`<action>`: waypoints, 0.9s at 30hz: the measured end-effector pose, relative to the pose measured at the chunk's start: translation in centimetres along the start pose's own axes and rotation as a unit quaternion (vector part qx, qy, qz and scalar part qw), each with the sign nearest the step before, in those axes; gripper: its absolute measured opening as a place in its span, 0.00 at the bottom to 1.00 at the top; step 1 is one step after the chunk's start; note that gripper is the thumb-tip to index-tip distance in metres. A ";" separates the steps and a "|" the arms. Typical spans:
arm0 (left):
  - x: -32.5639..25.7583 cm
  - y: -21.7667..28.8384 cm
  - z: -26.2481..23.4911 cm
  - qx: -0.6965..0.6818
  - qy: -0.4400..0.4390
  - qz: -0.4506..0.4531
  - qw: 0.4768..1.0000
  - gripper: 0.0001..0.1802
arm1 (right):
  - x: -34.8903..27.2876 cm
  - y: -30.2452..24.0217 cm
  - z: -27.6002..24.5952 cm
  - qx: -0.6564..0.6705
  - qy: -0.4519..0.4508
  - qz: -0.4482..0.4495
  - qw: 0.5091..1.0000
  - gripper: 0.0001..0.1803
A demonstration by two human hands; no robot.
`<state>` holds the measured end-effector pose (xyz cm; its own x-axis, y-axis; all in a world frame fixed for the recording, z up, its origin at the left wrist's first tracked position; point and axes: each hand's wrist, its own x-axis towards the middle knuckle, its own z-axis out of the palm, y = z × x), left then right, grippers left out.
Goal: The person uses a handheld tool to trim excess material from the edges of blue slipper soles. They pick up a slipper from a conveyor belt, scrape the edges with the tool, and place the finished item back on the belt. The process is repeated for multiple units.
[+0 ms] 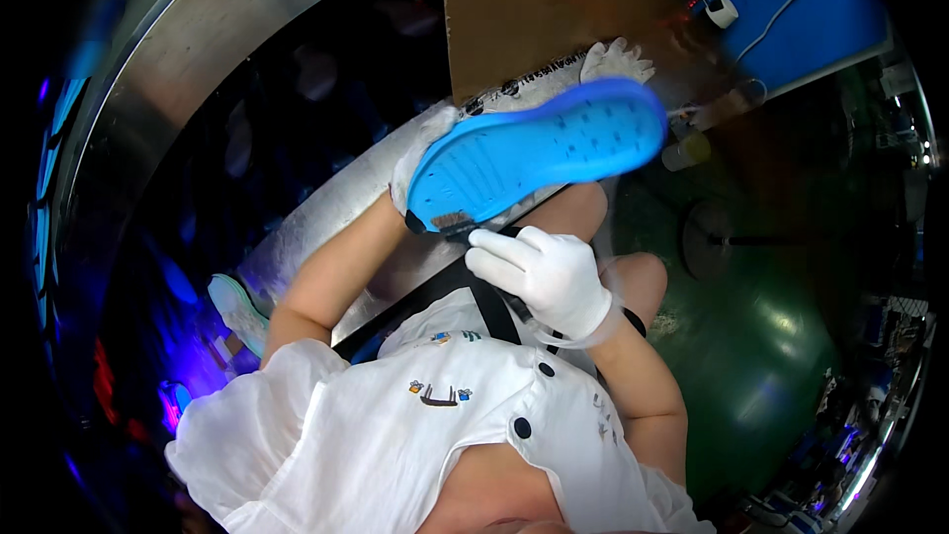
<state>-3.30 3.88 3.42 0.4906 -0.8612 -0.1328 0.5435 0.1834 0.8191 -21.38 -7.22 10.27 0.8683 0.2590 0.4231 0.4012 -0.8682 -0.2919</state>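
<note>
Dark workshop round metal counter [316, 213]. From my remote seat, left to right: pale shoe [237, 309] beside counter. Gloved left hand [413, 163] holds blue sole [539, 153] by heel end, fingers partly hidden, patterned face turned up, likely to give brush [453, 222] access. Sole tilts above counter edge. Bristles at heel rim; contact I can't tell. Gloved right hand [544, 282]: fingers narrow on brush handle, probably for fine control. Spare glove [618, 61] lies near cardboard [534, 0], apparently parked out of way. Green floor [751, 336] beyond.
</note>
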 end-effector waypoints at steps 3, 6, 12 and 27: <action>1.0 0.5 -1.2 -0.095 -0.058 -0.087 0.990 0.42 | 0.5 1.0 1.2 0.278 0.105 0.097 0.950 0.10; 2.4 0.2 -3.3 -0.079 -0.165 -0.051 0.982 0.28 | 0.5 0.6 1.7 0.172 0.062 0.085 0.979 0.11; 5.0 -0.1 -3.2 0.120 -0.131 -0.056 0.982 0.21 | 1.3 1.0 -0.1 0.168 0.106 0.104 0.975 0.14; 3.8 5.5 -2.0 0.317 -0.109 -0.043 0.941 0.29 | 0.8 2.0 -2.9 0.083 0.110 0.086 0.987 0.16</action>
<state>2.92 2.53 6.25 0.2740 -0.9497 -0.1516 0.0250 -0.1506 0.9883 -20.72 -9.93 12.55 0.8505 0.0001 0.5259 0.3119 -0.8053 -0.5042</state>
